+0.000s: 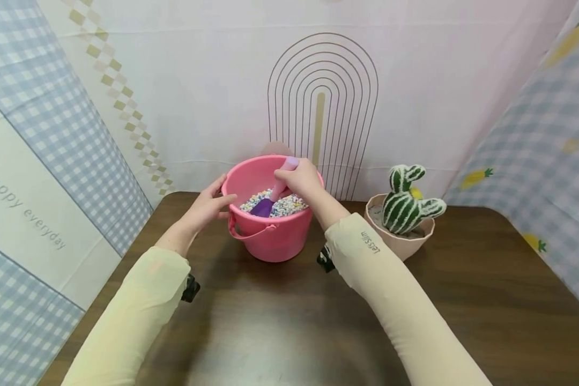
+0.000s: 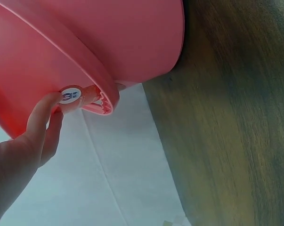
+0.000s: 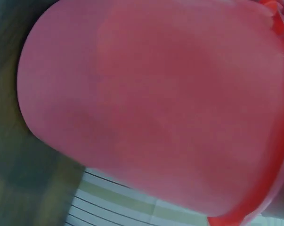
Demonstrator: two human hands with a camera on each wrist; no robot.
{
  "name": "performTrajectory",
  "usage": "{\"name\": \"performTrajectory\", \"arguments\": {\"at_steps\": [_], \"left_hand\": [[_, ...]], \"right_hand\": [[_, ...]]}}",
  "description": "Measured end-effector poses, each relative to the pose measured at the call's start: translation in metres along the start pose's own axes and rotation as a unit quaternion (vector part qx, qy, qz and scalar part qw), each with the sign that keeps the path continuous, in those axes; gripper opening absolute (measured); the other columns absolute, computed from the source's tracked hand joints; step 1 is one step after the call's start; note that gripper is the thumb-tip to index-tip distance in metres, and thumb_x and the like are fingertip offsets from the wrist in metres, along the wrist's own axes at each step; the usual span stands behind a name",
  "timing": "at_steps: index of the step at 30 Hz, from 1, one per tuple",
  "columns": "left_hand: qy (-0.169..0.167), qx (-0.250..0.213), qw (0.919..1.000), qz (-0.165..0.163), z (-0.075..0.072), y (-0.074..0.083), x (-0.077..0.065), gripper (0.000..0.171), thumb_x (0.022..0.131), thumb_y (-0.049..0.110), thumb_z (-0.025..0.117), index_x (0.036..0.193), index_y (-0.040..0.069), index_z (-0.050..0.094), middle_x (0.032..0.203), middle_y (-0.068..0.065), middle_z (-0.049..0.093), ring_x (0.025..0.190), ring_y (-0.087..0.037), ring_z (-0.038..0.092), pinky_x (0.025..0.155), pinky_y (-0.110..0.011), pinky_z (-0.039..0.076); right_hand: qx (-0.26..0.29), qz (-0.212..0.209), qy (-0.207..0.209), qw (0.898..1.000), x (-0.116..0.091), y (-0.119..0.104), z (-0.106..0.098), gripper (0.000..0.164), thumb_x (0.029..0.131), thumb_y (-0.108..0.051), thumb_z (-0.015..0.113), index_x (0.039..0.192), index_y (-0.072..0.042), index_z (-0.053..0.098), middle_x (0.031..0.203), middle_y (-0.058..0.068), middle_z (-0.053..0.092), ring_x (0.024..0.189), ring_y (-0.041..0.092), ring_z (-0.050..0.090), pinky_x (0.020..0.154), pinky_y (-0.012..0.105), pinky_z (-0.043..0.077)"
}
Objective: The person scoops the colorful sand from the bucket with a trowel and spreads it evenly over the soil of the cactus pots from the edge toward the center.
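Observation:
A pink bucket (image 1: 276, 236) with a hinged handle (image 1: 251, 235) stands on the table. Inside it lies a layer of small, mostly white, multicoloured granules (image 1: 288, 206). My left hand (image 1: 206, 209) holds the bucket's left rim, with the thumb over the edge; the left wrist view shows its fingertips (image 2: 46, 106) at the rim beside a round label (image 2: 70, 95). My right hand (image 1: 303, 181) reaches over the opening and grips the pale handle of a purple toy shovel (image 1: 262, 207). The shovel tilts, its darker blade partly sunk in the granules. In the right wrist view the bucket wall hides that hand.
To the right of the bucket, close to my right forearm, stands a knitted cactus (image 1: 401, 210) in a beige pot (image 1: 399, 244). The dark wooden table (image 1: 270, 321) extends toward me. A white patterned cloth (image 1: 198, 96) hangs behind, with checked cloths at both sides.

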State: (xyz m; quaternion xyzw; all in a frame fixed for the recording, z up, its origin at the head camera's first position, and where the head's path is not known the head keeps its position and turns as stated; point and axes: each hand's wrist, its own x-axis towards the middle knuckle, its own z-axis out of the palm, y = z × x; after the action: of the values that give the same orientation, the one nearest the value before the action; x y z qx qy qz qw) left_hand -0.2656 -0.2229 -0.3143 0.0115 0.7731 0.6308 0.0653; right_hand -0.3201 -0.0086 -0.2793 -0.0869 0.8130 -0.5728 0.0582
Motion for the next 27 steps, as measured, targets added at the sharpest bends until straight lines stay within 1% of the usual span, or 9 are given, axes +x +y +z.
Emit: {"name": "performTrajectory", "arguments": {"at_steps": [5, 8, 10, 12, 14, 16, 18, 20, 27], "left_hand": [[0.007, 0.000, 1.0000, 0.004, 0.001, 0.001, 0.001, 0.074, 0.094, 0.014, 0.050, 0.151, 0.014, 0.003, 0.157, -0.015, 0.012, 0.132, -0.037, 0.037, 0.099, -0.045, 0.044], [0.009, -0.007, 0.9999, 0.007, 0.001, 0.000, 0.000, 0.073, 0.094, 0.012, 0.048, 0.151, 0.013, 0.003, 0.157, -0.015, 0.010, 0.133, -0.037, 0.036, 0.100, -0.045, 0.043], [0.010, -0.007, 0.9999, 0.008, 0.001, 0.000, 0.000, 0.073, 0.094, 0.012, 0.048, 0.151, 0.013, 0.003, 0.157, -0.015, 0.009, 0.133, -0.037, 0.036, 0.100, -0.045, 0.043], [0.010, -0.010, 0.9999, 0.009, 0.002, 0.000, 0.000, 0.073, 0.094, 0.012, 0.048, 0.151, 0.013, 0.003, 0.157, -0.014, 0.009, 0.132, -0.037, 0.036, 0.101, -0.046, 0.042], [0.010, -0.008, 0.9999, 0.007, 0.002, 0.001, 0.000, 0.073, 0.094, 0.012, 0.049, 0.151, 0.014, 0.004, 0.157, -0.014, 0.010, 0.132, -0.036, 0.037, 0.101, -0.046, 0.042], [0.011, -0.008, 0.9999, 0.006, 0.001, 0.001, 0.000, 0.073, 0.094, 0.013, 0.049, 0.151, 0.014, 0.004, 0.157, -0.014, 0.010, 0.132, -0.036, 0.037, 0.101, -0.046, 0.043], [0.012, -0.004, 0.9999, 0.003, 0.000, 0.002, 0.000, 0.074, 0.093, 0.014, 0.050, 0.151, 0.015, 0.004, 0.157, -0.014, 0.012, 0.131, -0.036, 0.037, 0.099, -0.044, 0.044], [0.010, -0.004, 0.9999, 0.002, 0.000, 0.003, 0.001, 0.074, 0.093, 0.014, 0.050, 0.151, 0.015, 0.003, 0.157, -0.014, 0.012, 0.132, -0.036, 0.037, 0.099, -0.043, 0.044], [0.010, -0.006, 0.9999, -0.003, 0.002, 0.001, -0.001, 0.074, 0.094, 0.014, 0.050, 0.151, 0.017, 0.004, 0.158, -0.012, 0.010, 0.134, -0.032, 0.035, 0.101, -0.046, 0.042]], "right_hand": [[0.051, 0.031, 0.013, 0.998, 0.001, 0.002, -0.002, 0.014, 0.083, -0.009, 0.058, 0.087, 0.003, 0.064, 0.050, 0.005, 0.063, 0.052, 0.018, 0.067, 0.064, 0.034, 0.059], [0.041, 0.026, 0.006, 0.999, 0.000, -0.001, -0.004, 0.012, 0.082, -0.009, 0.059, 0.086, 0.002, 0.064, 0.053, 0.006, 0.064, 0.054, 0.018, 0.068, 0.062, 0.031, 0.059], [0.000, 0.007, 0.006, 1.000, -0.002, -0.007, -0.009, 0.011, 0.082, -0.009, 0.061, 0.084, 0.002, 0.064, 0.059, 0.007, 0.066, 0.058, 0.019, 0.068, 0.062, 0.030, 0.059], [-0.073, -0.025, 0.021, 0.997, -0.005, -0.016, -0.015, 0.010, 0.080, -0.011, 0.064, 0.083, -0.001, 0.065, 0.066, 0.007, 0.067, 0.064, 0.019, 0.068, 0.063, 0.028, 0.058], [-0.158, -0.063, 0.043, 0.984, -0.009, -0.026, -0.024, 0.011, 0.079, -0.013, 0.066, 0.081, -0.003, 0.065, 0.070, 0.008, 0.067, 0.069, 0.021, 0.067, 0.064, 0.027, 0.056], [-0.233, -0.086, 0.070, 0.966, -0.012, -0.036, -0.031, 0.013, 0.079, -0.017, 0.068, 0.078, -0.005, 0.064, 0.071, 0.008, 0.066, 0.073, 0.022, 0.065, 0.063, 0.027, 0.053], [-0.281, -0.092, 0.086, 0.951, -0.015, -0.043, -0.036, 0.015, 0.079, -0.021, 0.068, 0.077, -0.007, 0.064, 0.072, 0.009, 0.067, 0.076, 0.021, 0.062, 0.064, 0.028, 0.050], [-0.295, -0.081, 0.090, 0.948, -0.017, -0.046, -0.040, 0.016, 0.080, -0.023, 0.068, 0.077, -0.007, 0.064, 0.073, 0.009, 0.066, 0.077, 0.022, 0.062, 0.065, 0.029, 0.051], [-0.239, 0.004, 0.095, 0.966, -0.005, -0.019, -0.029, 0.021, 0.085, -0.025, 0.066, 0.078, -0.005, 0.063, 0.071, 0.012, 0.067, 0.054, 0.018, 0.062, 0.058, 0.030, 0.057]]}}
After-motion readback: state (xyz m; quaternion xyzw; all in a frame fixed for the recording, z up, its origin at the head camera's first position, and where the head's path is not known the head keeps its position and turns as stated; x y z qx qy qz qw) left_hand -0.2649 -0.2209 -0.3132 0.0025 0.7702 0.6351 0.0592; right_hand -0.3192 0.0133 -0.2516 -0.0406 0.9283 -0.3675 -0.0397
